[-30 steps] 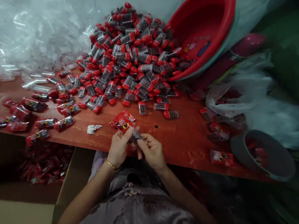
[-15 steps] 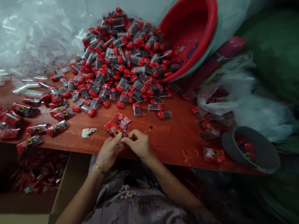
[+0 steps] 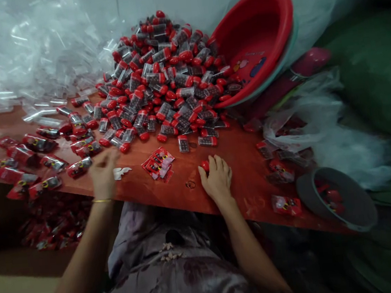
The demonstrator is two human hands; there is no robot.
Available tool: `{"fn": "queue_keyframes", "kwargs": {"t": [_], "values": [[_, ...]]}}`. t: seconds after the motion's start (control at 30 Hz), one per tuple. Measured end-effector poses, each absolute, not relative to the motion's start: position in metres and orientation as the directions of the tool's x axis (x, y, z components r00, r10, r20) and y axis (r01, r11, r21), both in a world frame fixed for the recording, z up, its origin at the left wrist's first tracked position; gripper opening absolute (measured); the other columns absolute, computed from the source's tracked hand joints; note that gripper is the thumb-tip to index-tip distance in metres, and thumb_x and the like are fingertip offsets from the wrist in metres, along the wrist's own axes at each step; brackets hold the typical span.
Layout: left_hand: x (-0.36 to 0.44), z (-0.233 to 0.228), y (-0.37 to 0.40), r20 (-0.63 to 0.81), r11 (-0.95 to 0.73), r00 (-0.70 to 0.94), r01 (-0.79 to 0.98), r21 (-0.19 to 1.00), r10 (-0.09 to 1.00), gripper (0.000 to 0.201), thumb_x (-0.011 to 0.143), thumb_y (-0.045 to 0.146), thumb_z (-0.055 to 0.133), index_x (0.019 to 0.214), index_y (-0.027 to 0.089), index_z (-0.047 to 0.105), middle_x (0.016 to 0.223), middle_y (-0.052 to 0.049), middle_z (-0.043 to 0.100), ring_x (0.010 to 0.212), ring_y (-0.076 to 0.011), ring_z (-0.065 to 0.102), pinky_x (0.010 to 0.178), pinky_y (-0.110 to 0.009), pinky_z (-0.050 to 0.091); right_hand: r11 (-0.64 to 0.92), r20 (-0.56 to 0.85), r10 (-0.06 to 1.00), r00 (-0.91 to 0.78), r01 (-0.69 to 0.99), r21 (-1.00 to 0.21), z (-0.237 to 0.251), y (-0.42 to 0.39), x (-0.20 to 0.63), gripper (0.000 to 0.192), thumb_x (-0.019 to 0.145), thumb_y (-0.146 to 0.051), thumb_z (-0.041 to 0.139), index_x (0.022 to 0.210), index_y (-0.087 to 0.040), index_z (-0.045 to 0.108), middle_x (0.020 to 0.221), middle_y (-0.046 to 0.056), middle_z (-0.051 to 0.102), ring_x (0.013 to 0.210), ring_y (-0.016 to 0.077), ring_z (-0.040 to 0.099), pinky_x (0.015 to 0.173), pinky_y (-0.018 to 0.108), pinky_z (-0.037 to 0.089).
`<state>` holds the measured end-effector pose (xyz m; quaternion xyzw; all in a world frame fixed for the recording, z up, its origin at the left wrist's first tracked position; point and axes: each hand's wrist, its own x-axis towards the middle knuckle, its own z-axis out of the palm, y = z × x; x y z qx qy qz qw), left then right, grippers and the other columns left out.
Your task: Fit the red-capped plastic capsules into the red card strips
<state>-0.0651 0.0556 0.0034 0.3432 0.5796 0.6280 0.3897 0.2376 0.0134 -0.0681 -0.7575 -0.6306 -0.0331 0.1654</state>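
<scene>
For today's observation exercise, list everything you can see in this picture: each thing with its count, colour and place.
capped vials: a large heap, clear with red caps, table middle back
basin: one, red, tilted right of the heap
packed sachets: many, red, table left
sachet stack: one, red, between the hands
clear plastic: a mound, back left
grey bowl: one, table's right edge
table: one, reddish wood
left hand: blurred, by the left sachets
right hand: on a red-capped vial

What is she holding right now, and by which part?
The right hand covers a red-capped vial on the table, fingers over its body. The blurred left hand shows nothing clearly held.
</scene>
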Motion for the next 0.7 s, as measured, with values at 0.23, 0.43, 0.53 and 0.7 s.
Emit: {"fn": "queue_keyframes", "kwargs": {"t": [0.23,0.43,0.53,0.7], "values": [[0.027,-0.028,0.081,0.150,-0.150,0.078,0.815,0.559,0.986,0.021,0.070,0.035,0.071,0.089,0.026,0.074,0.130,-0.009,0.057,0.132,-0.0362,0.035,0.109,-0.056,0.016,-0.128,0.297,0.935,0.196,0.964,-0.233,-0.069,0.002,0.227,0.051,0.091,-0.041,0.039,0.129,-0.009,0.047,0.137,0.024,0.043,0.129,0.0360,0.033,0.098,0.057,0.033],[0.023,-0.043,0.090,0.134,-0.155,0.100,0.846,0.510,0.986,0.017,0.079,0.032,0.060,0.083,0.028,0.075,0.124,-0.007,0.062,0.133,-0.0368,0.034,0.109,-0.057,0.011,-0.104,0.345,0.918,0.197,0.957,-0.270,-0.071,0.003,0.231,0.047,0.090,-0.040,0.040,0.124,-0.009,0.051,0.135,0.024,0.045,0.128,0.0359,0.036,0.098,0.057,0.033],[0.021,-0.042,0.085,0.195,-0.183,0.091,0.829,0.529,0.977,0.018,0.080,0.033,0.058,0.086,0.029,0.075,0.124,-0.006,0.063,0.131,-0.0350,0.038,0.109,-0.056,0.014,-0.084,0.433,0.872,0.227,0.942,-0.325,-0.065,-0.002,0.229,0.042,0.089,-0.039,0.042,0.120,-0.014,0.055,0.133,0.020,0.048,0.129,0.0345,0.037,0.100,0.059,0.029],[0.025,-0.018,0.061,0.327,-0.249,0.045,0.747,0.616,0.944,0.022,0.080,0.039,0.058,0.092,0.029,0.073,0.130,-0.006,0.058,0.132,-0.0321,0.038,0.110,-0.054,0.014,0.136,0.438,0.872,0.219,0.751,-0.647,-0.040,0.000,0.198,0.036,0.085,-0.041,0.050,0.109,-0.017,0.061,0.110,0.015,0.064,0.107,0.0265,0.056,0.099,0.046,0.037]]}}
